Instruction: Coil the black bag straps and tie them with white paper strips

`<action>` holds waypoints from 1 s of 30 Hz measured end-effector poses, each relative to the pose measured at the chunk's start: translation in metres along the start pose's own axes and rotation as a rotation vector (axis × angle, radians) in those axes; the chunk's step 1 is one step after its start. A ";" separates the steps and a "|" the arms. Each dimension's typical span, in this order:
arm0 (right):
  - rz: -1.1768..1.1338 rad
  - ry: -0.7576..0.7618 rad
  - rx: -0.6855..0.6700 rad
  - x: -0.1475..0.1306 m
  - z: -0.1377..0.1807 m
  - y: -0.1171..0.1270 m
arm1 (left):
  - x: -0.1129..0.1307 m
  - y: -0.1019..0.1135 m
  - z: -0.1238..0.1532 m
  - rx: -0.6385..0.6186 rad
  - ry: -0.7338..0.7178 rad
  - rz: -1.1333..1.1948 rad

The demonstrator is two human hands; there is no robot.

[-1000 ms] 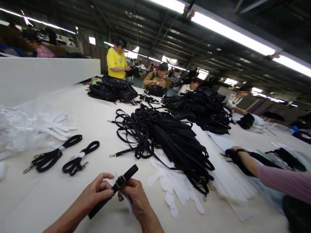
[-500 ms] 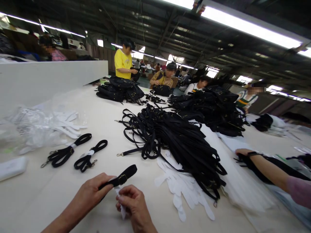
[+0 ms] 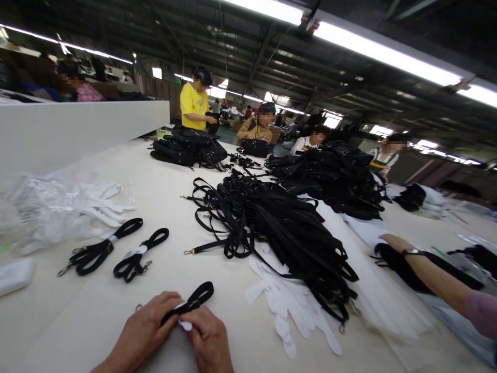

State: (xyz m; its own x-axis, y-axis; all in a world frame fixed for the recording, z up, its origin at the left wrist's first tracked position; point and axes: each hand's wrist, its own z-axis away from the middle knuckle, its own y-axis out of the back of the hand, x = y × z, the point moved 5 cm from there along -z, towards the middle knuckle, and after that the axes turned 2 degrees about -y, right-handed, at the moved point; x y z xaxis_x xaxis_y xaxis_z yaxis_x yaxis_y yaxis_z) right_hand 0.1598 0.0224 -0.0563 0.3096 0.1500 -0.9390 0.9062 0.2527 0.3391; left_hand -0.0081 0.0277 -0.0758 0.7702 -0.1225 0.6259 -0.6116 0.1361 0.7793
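Observation:
Near the front edge, my left hand (image 3: 149, 327) is closed around a folded black strap (image 3: 202, 294), whose loop sticks out beyond the fingers. A white paper band (image 3: 185, 326) wraps the strap, and my right hand (image 3: 208, 331) pinches it there, touching my left fingertips. Part of a metal clasp (image 3: 139, 307) shows behind my left hand. Two bundled black straps lie farther left: one banded strap (image 3: 99, 251) and another banded strap (image 3: 140, 254) with a round white end on its band.
A big heap of loose black straps (image 3: 287, 228) covers the centre, with white paper bands (image 3: 295, 300) beneath it. Black bags (image 3: 330, 176) are piled behind. Clear plastic bags (image 3: 42, 207) lie left. At right, another person's arm (image 3: 430, 274) rests over black fabric.
My right hand has brought the dangling white band up against the strap, and both hands have come together slightly lower. The view has shifted a little.

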 end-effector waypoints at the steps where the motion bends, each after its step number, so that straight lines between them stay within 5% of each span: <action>1: 0.063 0.035 0.012 -0.003 0.000 0.001 | 0.000 0.000 -0.001 0.012 0.012 0.012; 5: -0.017 0.059 0.027 -0.015 -0.005 0.002 | -0.004 -0.002 -0.004 -0.022 0.096 0.077; 12: -0.351 -0.331 -0.028 -0.004 -0.022 -0.005 | -0.001 -0.001 -0.005 -0.109 0.245 0.104; 30: -0.232 -0.601 -0.106 0.022 -0.029 -0.001 | 0.008 -0.005 0.006 -0.040 0.163 -0.086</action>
State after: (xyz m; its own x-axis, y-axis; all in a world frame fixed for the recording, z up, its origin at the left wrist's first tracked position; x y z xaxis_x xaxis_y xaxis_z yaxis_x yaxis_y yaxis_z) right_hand 0.1570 0.0526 -0.0753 0.2441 -0.4725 -0.8468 0.9451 0.3114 0.0986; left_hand -0.0004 0.0200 -0.0748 0.8405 0.0254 0.5412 -0.5370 0.1717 0.8259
